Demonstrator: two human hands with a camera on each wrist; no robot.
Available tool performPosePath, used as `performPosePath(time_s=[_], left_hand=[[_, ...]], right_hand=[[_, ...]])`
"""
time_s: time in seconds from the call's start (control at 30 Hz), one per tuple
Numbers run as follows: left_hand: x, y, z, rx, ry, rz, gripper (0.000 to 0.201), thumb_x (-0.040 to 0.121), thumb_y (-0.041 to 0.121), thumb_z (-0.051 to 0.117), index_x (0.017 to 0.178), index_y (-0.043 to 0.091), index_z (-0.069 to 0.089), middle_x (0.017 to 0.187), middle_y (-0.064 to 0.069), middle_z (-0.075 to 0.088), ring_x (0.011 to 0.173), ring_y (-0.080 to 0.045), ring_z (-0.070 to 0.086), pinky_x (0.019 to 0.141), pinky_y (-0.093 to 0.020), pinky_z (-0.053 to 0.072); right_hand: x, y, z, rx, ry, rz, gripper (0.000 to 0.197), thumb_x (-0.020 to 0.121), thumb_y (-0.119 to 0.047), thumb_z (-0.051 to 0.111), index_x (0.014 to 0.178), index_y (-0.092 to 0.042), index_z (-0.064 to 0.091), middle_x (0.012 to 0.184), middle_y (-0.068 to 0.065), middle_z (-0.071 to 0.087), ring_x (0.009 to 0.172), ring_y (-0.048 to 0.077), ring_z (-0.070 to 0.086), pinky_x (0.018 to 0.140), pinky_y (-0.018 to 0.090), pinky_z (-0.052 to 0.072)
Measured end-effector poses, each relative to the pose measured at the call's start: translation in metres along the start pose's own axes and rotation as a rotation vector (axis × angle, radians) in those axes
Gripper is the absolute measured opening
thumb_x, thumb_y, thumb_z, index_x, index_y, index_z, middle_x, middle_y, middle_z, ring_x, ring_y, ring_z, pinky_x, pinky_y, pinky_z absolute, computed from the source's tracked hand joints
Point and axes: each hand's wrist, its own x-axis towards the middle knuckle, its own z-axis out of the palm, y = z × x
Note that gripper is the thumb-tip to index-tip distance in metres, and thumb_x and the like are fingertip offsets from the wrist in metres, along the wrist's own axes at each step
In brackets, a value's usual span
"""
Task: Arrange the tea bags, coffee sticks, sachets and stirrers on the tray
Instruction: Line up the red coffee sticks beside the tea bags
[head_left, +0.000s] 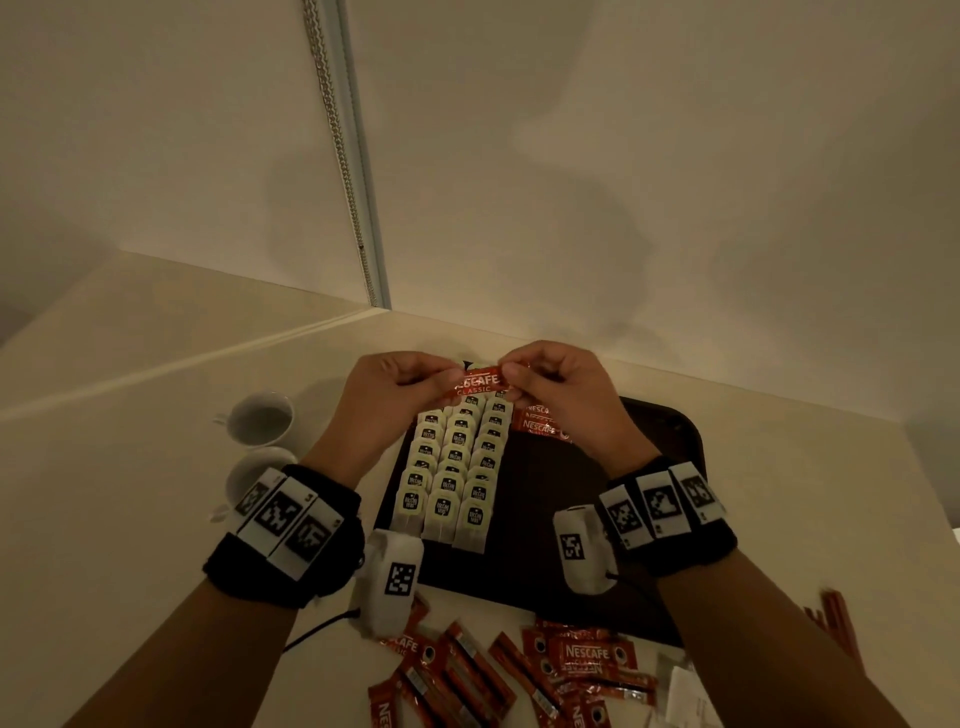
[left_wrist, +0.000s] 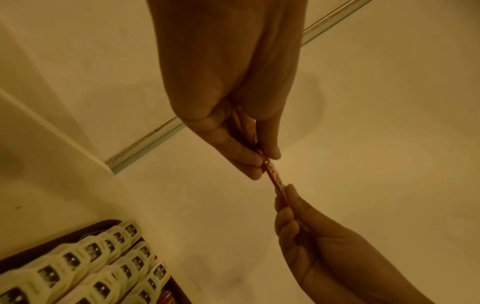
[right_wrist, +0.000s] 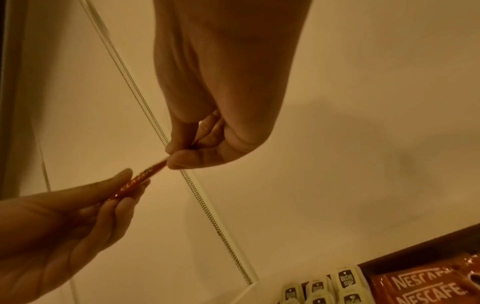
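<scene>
Red coffee stick is held level above far edge of dark tray, pinched at its ends by left hand and right hand; tea bags are lined in three rows on tray; loose sticks are scattered on counter nearside

The red coffee stick held over the tray reads "NESCAFE CLASSIC". "NESCAFE" also stands on the sticks lying on the tray and on loose sticks on the tabletop. Tea bag labels are too small to read.
</scene>
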Motion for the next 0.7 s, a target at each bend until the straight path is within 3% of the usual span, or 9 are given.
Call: performPosePath(time_s=[0.13,0.23,0.37,0.53,0.7], left_hand=[[-0.007,0.010,0.002,-0.056,0.064,0.054,0.013,0.075,0.007,0.073,0.087,0.007,0.071,0.073,0.000,0.074,0.067,-0.011,0.070,0.064,-0.016,0.054],[-0.013,0.015,0.003,-0.088,-0.011,0.073,0.028,0.067,0.014,0.075,0.095,0.013,0.071,0.082,-0.004,0.074,0.077,-0.015,0.071,0.068,-0.020,0.055],[-0.015,0.012,0.003,-0.062,0.039,0.104,0.019,0.073,-0.001,0.073,0.089,0.009,0.072,0.081,-0.003,0.075,0.076,-0.014,0.071,0.067,-0.018,0.053],[-0.018,0.006,0.007,-0.077,0.054,0.102,0.019,0.066,0.020,0.076,0.084,0.014,0.073,0.074,-0.001,0.073,0.069,-0.012,0.068,0.066,-0.022,0.054],[-0.017,-0.004,0.012,-0.211,0.046,-0.045,0.009,0.081,0.006,0.067,0.087,0.011,0.070,0.078,-0.001,0.073,0.072,-0.011,0.066,0.070,-0.020,0.054]], right_hand=[[-0.007,-0.002,0.001,0.025,0.025,0.003,0.011,0.086,-0.003,0.062,0.096,-0.003,0.068,0.067,-0.002,0.069,0.061,0.006,0.064,0.062,0.017,0.054],[-0.012,-0.002,0.003,0.156,0.008,0.020,0.017,0.087,-0.001,0.057,0.100,-0.006,0.067,0.079,-0.001,0.072,0.071,0.009,0.067,0.069,0.018,0.055],[-0.019,-0.003,0.004,0.214,-0.004,0.027,0.019,0.088,0.000,0.055,0.099,-0.011,0.067,0.089,0.001,0.072,0.083,0.013,0.068,0.078,0.022,0.056],[-0.022,-0.001,0.002,0.156,0.084,0.023,0.012,0.083,-0.003,0.063,0.094,-0.005,0.066,0.085,0.006,0.069,0.072,0.009,0.065,0.064,0.019,0.053],[-0.023,0.004,-0.011,0.136,0.010,0.090,0.018,0.086,0.003,0.058,0.098,-0.005,0.067,0.093,0.008,0.069,0.081,0.010,0.068,0.072,0.018,0.055]])
